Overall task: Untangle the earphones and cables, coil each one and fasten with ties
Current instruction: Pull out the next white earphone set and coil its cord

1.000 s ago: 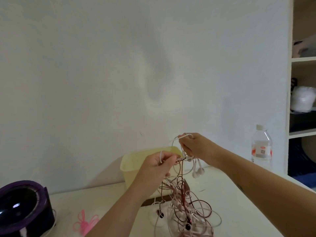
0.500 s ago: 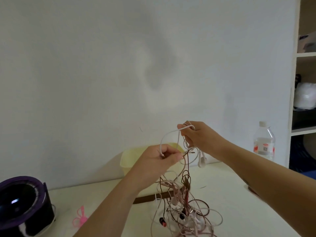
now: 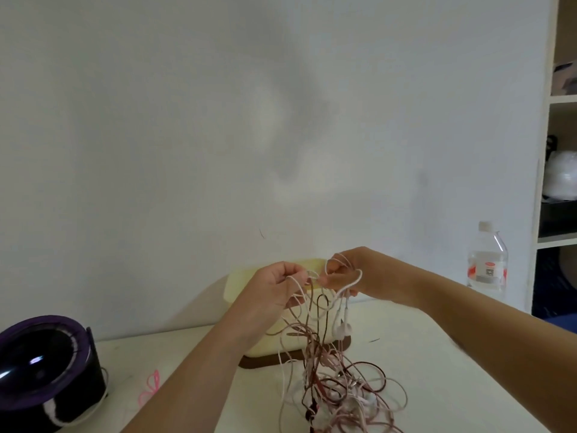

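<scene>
Here, both hands' fingers pinch tangled earphone cords (image 3: 315, 332) | yellow bin (image 3: 240, 285) contents hidden | bottle (image 3: 487, 260) capped

Two bare forearms, no sleeves, left hand (image 3: 274, 289), right hand (image 3: 359, 273), unadorned

- Cords pinched in my left hand (image 3: 278, 287) and my right hand (image 3: 359, 276): thin, smooth, rubbery-looking sheathing, white, pale pink and dark red.
- White earbuds (image 3: 342, 329) hanging from the white cord: hard plastic by their look, slight sheen.
- Tangled cables (image 3: 340, 392) below: same smooth sheathing.
- Table (image 3: 437, 354): smooth, matt, off-white top.
- Cream tub (image 3: 237, 284): matt plastic, standing on a dark base (image 3: 265, 360) that may be wood.
- Bottle (image 3: 487, 260): clear glossy plastic, paper-like label, white cap.
- Round black object (image 3: 40, 373): glossy dark face, purple rim.
- Pink ties (image 3: 150, 389): smooth, bright; material unclear.
- Wall (image 3: 218, 120): matt white paint, faint grey smudges.
</scene>
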### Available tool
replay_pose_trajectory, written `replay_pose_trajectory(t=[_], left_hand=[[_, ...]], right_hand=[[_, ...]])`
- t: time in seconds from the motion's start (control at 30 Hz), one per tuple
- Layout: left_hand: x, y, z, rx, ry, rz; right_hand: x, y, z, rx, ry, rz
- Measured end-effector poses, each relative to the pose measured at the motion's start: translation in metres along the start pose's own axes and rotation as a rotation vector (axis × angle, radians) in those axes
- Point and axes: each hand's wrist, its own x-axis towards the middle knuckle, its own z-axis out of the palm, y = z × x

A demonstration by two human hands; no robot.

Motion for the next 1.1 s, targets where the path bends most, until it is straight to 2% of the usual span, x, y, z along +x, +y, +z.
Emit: replay_pose_trajectory(t=[0.23,0.37,0.53,0.73,0.83,0.93,1.0,1.1], left_hand=[[-0.004,0.000,-0.005,0.026,-0.026,0.043],[-0.002,-0.007,-0.006,0.232,0.030,0.103],[0.000,-0.011,-0.008,0.302,0.022,0.076],[-0.006,-0.012,-0.007,0.286,-0.067,-0.034],[-0.008,-0.014,-0.006,0.062,-0.132,-0.148],[-0.011,-0.016,-0.011,-0.279,-0.305,-0.305],[-0.013,-0.021,-0.012,-0.390,-0.379,-0.355],[-0.011,-0.026,-0.009,-0.447,-0.377,-0.366]], right_hand=[[-0.002,-0.001,0.010,-0.024,-0.020,-0.006],[0.002,-0.002,0.010,-0.096,0.097,-0.027],[0.000,-0.005,0.009,-0.108,0.081,-0.066],[-0.002,-0.004,0.014,-0.425,0.174,-0.097],[-0.003,-0.005,0.017,-0.497,0.170,-0.090],[-0.003,-0.004,0.012,-0.423,0.084,-0.046],[-0.002,-0.003,0.012,-0.407,0.042,-0.033],[-0.001,-0.001,0.014,-0.423,0.034,-0.034]])
